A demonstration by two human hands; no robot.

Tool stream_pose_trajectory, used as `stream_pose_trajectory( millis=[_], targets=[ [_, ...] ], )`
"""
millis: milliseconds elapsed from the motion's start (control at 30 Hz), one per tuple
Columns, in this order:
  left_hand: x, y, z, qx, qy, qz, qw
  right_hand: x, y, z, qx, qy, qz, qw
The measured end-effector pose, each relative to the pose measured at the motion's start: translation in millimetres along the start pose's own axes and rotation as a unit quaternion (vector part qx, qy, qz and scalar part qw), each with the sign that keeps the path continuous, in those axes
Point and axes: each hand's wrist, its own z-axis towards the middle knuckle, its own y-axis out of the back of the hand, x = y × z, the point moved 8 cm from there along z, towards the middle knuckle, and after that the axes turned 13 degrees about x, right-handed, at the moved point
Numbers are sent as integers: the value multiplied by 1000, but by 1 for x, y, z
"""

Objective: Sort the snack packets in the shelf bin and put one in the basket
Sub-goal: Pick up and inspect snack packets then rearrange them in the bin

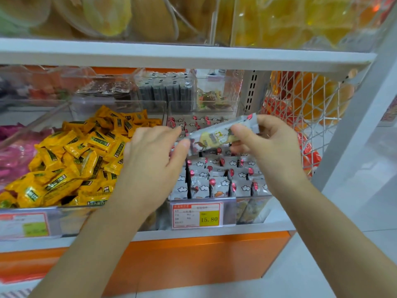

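Risk here: the packet (214, 137) is slick film held only at its ends, so if either pinch slackens it could drop back onto the rows in the bin (253, 208) and knock them askew, or land in the yellow sweets (71, 158) next door. Now the left hand (154, 162) pinches the left end, the right hand (270, 145) grips the right end, thumb on top; packet tilted, hanging just above the bin

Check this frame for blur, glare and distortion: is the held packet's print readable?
Head view: the held packet is soft, its print unreadable; wide-angle distortion leans the shelf post; glare spots the upper clear bins; the price tag reads clearly, 15.80.
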Motion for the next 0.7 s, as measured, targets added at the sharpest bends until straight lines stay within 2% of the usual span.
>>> stream_pose_trajectory(
  millis=[133,233,333,433,533,700],
  targets=[
    [8,-24,48,127,10,154,980,10,16,20,-67,12,-85,994],
    [18,-50,86,241,23,269,932,10,13,46,-61,-8,-151,987],
    [31,-69,116,326,52,334,883,7,4,71,-43,-16,-161,986],
    [38,-79,134,367,65,360,855,1,-1,87,-35,-19,-142,989],
    [45,-81,137,391,81,364,842,-2,-9,103,-21,-18,-135,990],
    [33,-74,120,371,39,316,872,-13,-33,129,12,-18,-150,988]
  ],
)
